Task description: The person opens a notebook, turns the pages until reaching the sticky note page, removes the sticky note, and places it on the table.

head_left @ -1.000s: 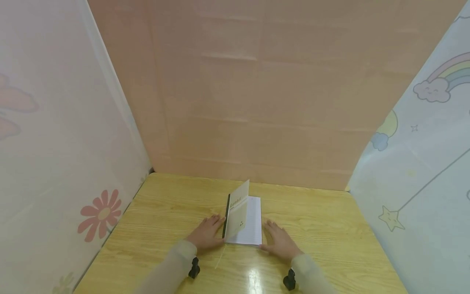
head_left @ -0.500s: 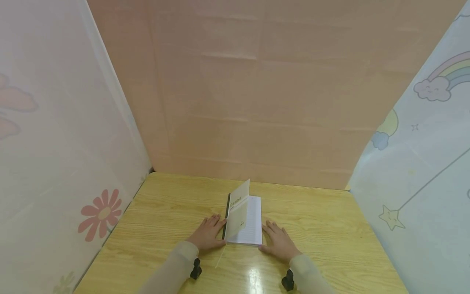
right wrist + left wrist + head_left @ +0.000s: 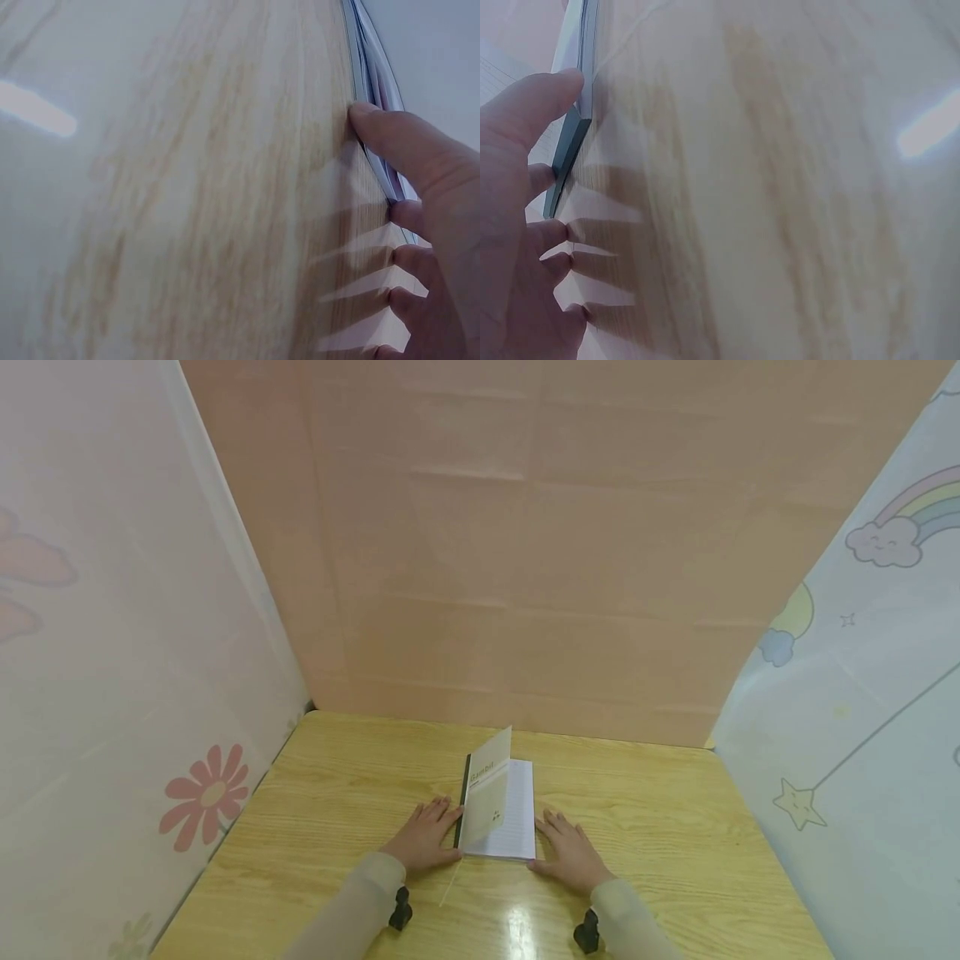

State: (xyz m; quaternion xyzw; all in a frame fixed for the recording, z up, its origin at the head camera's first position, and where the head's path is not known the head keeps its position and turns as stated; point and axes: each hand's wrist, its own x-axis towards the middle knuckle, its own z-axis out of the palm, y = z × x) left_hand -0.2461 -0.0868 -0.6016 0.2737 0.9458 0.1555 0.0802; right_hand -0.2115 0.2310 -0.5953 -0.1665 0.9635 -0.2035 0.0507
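Note:
A notebook (image 3: 521, 810) lies on the wooden table, its cream cover (image 3: 483, 797) standing half raised over lined white pages. Along its dark spine rests my left hand (image 3: 423, 839), thumb at the near left corner. The left wrist view shows that thumb (image 3: 559, 94) against the notebook's bottom edge, with the other fingers spread along the spine side. My right hand (image 3: 572, 853) lies at the opposite edge, thumb at the near right corner. In the right wrist view its thumb (image 3: 382, 124) and index finger touch the page edges (image 3: 367, 56), while the remaining fingertips rest on the table.
A thin pale ribbon (image 3: 451, 882) trails from the notebook toward the near side of the table (image 3: 660, 827). A brown-orange panel (image 3: 510, 568) stands behind the table, with patterned pale walls (image 3: 885, 710) on both sides. Dark wrist mounts (image 3: 401, 910) show below the sleeves.
Both hands have shifted very slightly inward against the notebook's edges since a second ago. The cover stays half raised, and the notebook has hardly moved.

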